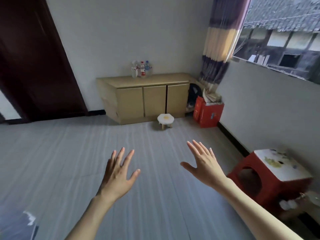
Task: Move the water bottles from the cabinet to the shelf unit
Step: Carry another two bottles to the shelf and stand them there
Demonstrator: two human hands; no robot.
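The person is standing in the middle of the room and is holding both bare arms out in front. The left hand (119, 172) is spreading its fingers wide, with the back of the hand facing up, and it is holding nothing. The right hand (204, 163) is also stretching flat with straight fingers and the thumb pointing to the side, and it is gripping nothing. Both hands are hanging in the air above the grey floor (69, 161), well apart from the furniture. The water bottles (141, 69) are standing upright in a tight group on top of the low wooden cabinet (149, 97), near its left end, against the white wall. The three doors of the cabinet are sitting closed. A small white stool (165, 120) is standing on the floor just in front of the cabinet. A red box (208, 112) is leaning in the corner beside the cabinet, under a striped curtain (218, 49). A red stool (270, 177) with a white top is standing near the right wall, below the window (284, 37). A dark door (34, 58) is filling the left side.
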